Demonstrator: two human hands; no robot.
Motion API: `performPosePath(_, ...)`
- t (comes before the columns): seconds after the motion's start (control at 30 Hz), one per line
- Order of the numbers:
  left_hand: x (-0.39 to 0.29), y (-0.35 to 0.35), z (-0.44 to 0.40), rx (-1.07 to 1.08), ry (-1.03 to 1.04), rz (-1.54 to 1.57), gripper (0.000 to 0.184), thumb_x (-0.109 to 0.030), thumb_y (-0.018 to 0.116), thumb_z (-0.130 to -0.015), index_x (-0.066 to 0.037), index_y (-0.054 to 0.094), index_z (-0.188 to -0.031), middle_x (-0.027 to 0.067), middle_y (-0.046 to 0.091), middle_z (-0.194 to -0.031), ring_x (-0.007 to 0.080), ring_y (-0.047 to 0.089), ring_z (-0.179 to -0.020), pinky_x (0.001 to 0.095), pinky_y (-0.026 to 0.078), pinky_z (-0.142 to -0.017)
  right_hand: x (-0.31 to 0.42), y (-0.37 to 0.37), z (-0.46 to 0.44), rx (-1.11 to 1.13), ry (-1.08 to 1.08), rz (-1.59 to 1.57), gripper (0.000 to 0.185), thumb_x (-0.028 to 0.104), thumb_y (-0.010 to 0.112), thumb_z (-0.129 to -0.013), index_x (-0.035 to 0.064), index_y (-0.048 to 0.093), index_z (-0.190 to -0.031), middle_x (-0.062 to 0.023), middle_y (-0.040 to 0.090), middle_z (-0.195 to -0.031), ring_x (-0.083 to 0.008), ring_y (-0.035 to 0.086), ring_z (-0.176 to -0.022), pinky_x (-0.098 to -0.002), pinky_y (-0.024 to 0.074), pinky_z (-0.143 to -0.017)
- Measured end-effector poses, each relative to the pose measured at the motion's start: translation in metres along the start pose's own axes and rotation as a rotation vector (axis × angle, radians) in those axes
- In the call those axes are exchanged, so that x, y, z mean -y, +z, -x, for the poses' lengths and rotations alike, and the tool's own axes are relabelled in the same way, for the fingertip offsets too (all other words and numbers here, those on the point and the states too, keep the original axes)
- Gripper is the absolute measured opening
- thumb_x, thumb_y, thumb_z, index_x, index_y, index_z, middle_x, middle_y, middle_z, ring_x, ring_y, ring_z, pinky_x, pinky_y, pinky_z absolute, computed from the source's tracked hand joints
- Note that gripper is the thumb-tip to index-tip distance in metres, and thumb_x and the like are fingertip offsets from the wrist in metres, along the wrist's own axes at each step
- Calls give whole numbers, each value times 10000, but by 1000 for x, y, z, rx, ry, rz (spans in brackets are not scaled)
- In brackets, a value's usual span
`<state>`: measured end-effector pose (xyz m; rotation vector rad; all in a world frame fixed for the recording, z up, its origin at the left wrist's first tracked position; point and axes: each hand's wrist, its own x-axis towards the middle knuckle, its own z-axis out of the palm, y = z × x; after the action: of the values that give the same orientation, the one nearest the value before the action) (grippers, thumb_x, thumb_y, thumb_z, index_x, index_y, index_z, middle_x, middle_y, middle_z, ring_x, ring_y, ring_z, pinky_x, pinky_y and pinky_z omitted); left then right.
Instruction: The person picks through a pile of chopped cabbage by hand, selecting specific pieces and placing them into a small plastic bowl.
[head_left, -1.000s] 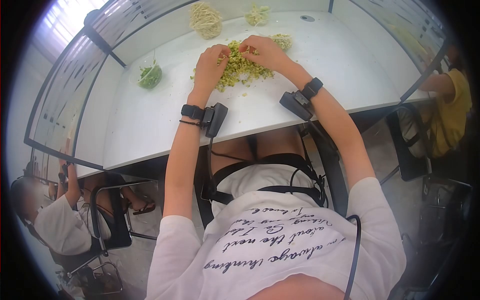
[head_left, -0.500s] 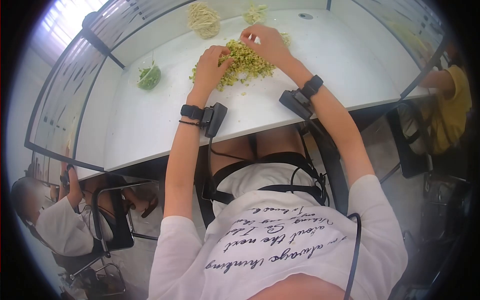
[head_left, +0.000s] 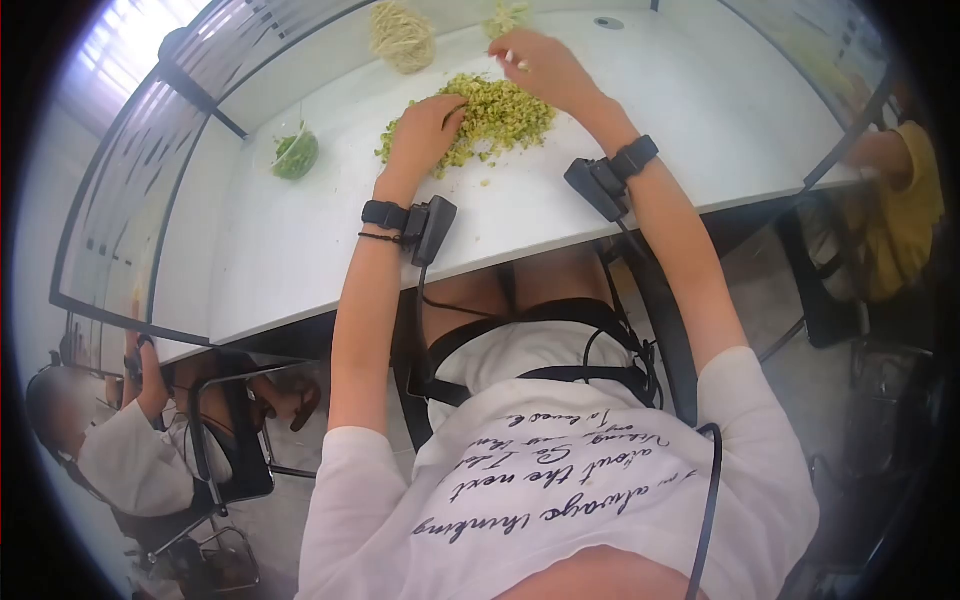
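A loose pile of small green and yellow pieces lies spread on the white table. At its left edge rests my left hand, fingers bent and drawn close to the thumb; whether anything is between them is too small to make out. Above the far right side of the pile is my right hand, its fingers pinched on a small pale piece. Behind my right hand, partly covered by it, sits a clear container of pale green pieces.
A bundle of pale thin strands lies at the back of the white table. To the left stands a clear container with green pieces. Low partitions enclose the table. Other people sit at the left and right.
My right hand has lifted away from the pile, back and to the right, and a pale piece now shows at its fingertips. My left hand has shifted slightly, its fingers closer together.
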<state>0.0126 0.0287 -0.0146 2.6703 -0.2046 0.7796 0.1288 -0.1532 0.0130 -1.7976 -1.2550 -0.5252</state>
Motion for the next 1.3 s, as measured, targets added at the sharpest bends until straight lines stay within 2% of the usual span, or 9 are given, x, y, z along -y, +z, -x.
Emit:
performPosePath(0.13,2,-2,-1,-36,42,-72,172,-131,587,-830,-58,654,-970,103,659,-948,290,595,-908,372,464,-796,0,17,8,257,-149,379,109,147,542,-843,117,614,-919,-28,594,-895,-218,556,-937,-356,478,-777)
performPosePath(0.4,4,0,-2,-142,-19,94,102,-43,611,-794,-36,620,-895,71,661,-861,254,631,-788,321,481,-731,-3,17,14,376,-9,427,205,232,608,-822,130,617,-1000,-43,563,-994,-220,539,-989,-366,476,-811)
performPosePath(0.5,1,0,-3,-135,-76,103,121,-80,633,-792,-52,626,-910,70,649,-908,256,614,-842,336,476,-758,-3,17,14,407,14,436,201,232,608,-822,137,620,-999,-48,561,-1000,-225,537,-987,-373,474,-811)
performPosePath(0.6,11,5,-2,-120,104,-59,136,-108,652,-786,-65,632,-914,77,626,-976,265,586,-909,352,465,-787,0,17,15,389,-3,457,171,224,602,-821,143,621,-970,-46,572,-956,-232,545,-956,-379,472,-791)
performPosePath(0.7,12,2,-1,-28,12,-55,147,-133,663,-781,-82,639,-917,82,604,-1033,276,558,-954,368,454,-805,0,17,13,420,20,397,134,205,589,-820,148,619,-937,-41,579,-901,-235,557,-908,-382,472,-753)
performPosePath(0.87,4,-1,-2,-95,19,-21,160,-121,659,-782,-58,616,-922,86,637,-930,267,587,-885,358,455,-800,0,19,13,313,11,317,82,187,566,-823,114,562,-858,-38,583,-870,-228,569,-821,-364,462,-678)
performPosePath(1.07,5,1,0,-102,3,70,225,-101,618,-815,-56,600,-1035,88,646,-991,256,592,-933,351,453,-832,-4,24,16,215,-72,218,124,189,567,-787,102,580,-875,-81,586,-844,-267,575,-847,-394,469,-704)
performPosePath(1.17,1,2,-1,-79,87,58,255,-101,596,-832,-70,602,-1085,90,640,-1016,272,579,-949,355,448,-849,2,19,14,262,-8,260,116,180,553,-821,101,571,-904,-47,587,-888,-230,560,-873,-356,461,-727)
performPosePath(1.3,-8,-3,-5,20,202,9,198,-98,595,-826,-72,639,-1017,91,635,-998,284,564,-921,371,443,-828,5,19,14,267,24,219,123,178,550,-817,97,593,-900,-50,598,-884,-236,563,-868,-357,461,-738)
